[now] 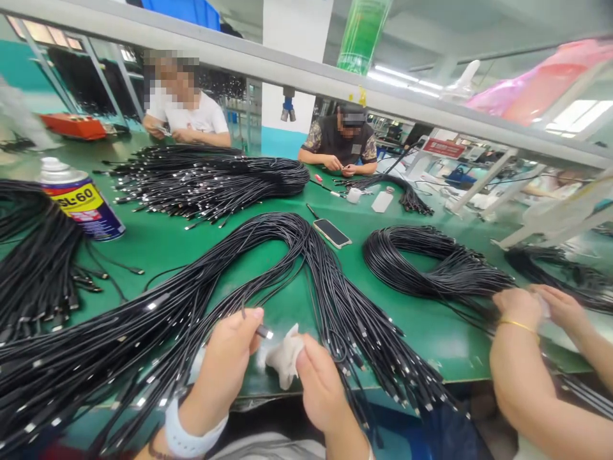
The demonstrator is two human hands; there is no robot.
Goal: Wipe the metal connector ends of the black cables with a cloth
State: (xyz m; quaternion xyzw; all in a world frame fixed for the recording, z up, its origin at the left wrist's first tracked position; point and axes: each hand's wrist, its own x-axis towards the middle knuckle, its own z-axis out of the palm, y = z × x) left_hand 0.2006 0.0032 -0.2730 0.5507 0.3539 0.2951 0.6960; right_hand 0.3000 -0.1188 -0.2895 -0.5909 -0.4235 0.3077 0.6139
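Note:
My left hand [230,354] pinches a black USB cable [264,331] just behind its plug, and the bare metal tip points to the right. Bunched in the closed fingers of my right hand [323,380] is a white cloth [286,358]. A small gap separates the cloth from the plug. Behind both hands a large bundle of black cables [268,223] arches over the green table [345,271]. Its ends fan out to the left and to the right, reaching the front edge.
A spray can [83,201] stands at the left beside more cables. A phone [332,232] lies behind the arch. Another cable pile [205,179] and a coiled bundle [407,255] are further off. A co-worker's hands [522,310] work at the right; two people sit opposite.

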